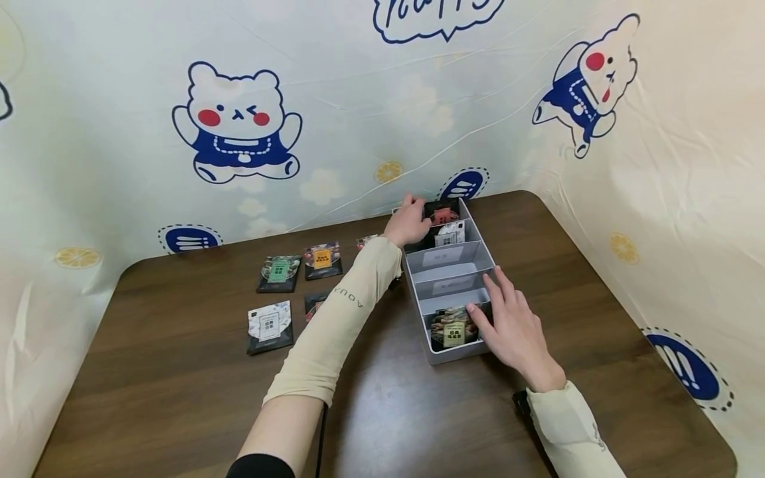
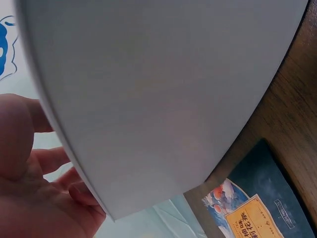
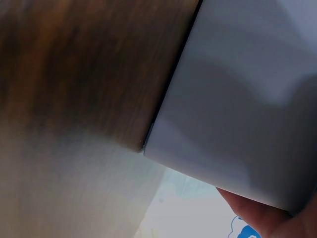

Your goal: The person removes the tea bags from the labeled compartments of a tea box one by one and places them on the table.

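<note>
A light grey box with compartments [image 1: 443, 255] stands on the table, its plain side wall [image 2: 143, 109] filling much of the left wrist view. At the far left corner, my left hand [image 1: 408, 222] reaches over the rim beside a black sachet with a red label [image 1: 445, 216]; whether its fingers pinch anything is hidden. On the right rim near the front rests my right hand [image 1: 514, 325], fingers spread, the thumb beside a dark sachet with a yellow-green label [image 1: 453, 332]. A white-and-black sachet [image 1: 451, 234] stands in the second compartment from the back.
Left of the box lie several flat sachets, among them a green-labelled one [image 1: 279, 272], an orange-labelled one [image 1: 323, 259] and a white-and-black one [image 1: 270, 326]. My left forearm partly covers another sachet [image 1: 312, 305]. A patterned cloth [image 1: 335, 119] hangs behind the brown table [image 1: 161, 358].
</note>
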Tool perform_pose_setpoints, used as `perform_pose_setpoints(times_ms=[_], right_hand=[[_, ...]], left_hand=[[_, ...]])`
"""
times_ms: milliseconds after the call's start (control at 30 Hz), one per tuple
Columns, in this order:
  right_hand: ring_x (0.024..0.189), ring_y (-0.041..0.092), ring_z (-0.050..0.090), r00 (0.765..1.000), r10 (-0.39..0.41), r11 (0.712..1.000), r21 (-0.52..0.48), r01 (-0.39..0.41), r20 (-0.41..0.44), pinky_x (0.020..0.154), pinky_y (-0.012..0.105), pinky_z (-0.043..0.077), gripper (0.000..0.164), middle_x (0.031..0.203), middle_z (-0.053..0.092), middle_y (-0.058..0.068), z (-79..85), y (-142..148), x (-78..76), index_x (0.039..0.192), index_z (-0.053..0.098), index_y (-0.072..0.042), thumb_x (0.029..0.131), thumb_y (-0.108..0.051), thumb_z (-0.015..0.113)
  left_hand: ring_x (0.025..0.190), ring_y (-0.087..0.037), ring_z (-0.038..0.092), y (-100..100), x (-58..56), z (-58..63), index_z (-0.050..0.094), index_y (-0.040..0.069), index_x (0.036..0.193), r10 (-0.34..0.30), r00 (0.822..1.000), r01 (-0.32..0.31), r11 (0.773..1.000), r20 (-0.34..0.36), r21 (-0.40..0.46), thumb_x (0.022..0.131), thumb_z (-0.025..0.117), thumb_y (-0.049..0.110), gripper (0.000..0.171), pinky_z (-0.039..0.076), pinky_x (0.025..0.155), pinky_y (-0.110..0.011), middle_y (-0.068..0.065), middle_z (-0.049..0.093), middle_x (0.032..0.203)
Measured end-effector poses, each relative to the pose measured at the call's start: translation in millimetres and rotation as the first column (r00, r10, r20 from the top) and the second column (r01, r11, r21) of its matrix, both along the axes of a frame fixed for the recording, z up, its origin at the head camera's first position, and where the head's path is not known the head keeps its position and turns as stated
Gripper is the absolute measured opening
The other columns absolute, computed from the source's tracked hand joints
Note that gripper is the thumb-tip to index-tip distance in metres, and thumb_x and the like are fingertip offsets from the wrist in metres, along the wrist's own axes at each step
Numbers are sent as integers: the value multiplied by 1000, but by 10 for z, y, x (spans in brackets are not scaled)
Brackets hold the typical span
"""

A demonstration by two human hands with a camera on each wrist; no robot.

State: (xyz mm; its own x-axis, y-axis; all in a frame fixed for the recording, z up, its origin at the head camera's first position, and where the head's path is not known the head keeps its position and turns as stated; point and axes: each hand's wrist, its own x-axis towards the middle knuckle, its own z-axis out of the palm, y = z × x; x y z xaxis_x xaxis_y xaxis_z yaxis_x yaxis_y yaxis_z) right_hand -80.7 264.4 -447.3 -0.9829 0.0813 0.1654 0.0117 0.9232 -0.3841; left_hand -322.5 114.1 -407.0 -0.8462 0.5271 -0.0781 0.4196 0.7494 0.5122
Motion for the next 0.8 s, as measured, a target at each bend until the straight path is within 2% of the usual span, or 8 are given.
perform_pose_setpoints(times_ms=[367,633,800], right_hand=[[121,40,46,1000,-1,1000,2,1,-8,71,57,51,71,160,20,15,-6,1,-9,148,35,-6,97,-54,44],[120,39,46,1000,-4,1000,-1,4,7,71,57,51,71,160,19,14,-9,-1,-11,149,35,-6,97,-55,43],[120,40,46,1000,-7,1000,1,7,4,71,58,51,71,160,19,14,-9,-2,-12,149,35,-6,97,-54,43]], left_hand=[[94,-26,53,13,5,2,39,9,145,18,1000,-18,1000,11,26,100,44,23,48,45,90,-40,-12,35,140],[92,-24,55,27,26,-14,51,12,131,51,999,-52,995,11,85,99,49,26,35,46,88,-39,-9,38,137],[101,-24,55,39,24,-30,60,12,120,21,999,-19,996,-35,82,97,54,26,28,45,94,-37,-9,48,129]])
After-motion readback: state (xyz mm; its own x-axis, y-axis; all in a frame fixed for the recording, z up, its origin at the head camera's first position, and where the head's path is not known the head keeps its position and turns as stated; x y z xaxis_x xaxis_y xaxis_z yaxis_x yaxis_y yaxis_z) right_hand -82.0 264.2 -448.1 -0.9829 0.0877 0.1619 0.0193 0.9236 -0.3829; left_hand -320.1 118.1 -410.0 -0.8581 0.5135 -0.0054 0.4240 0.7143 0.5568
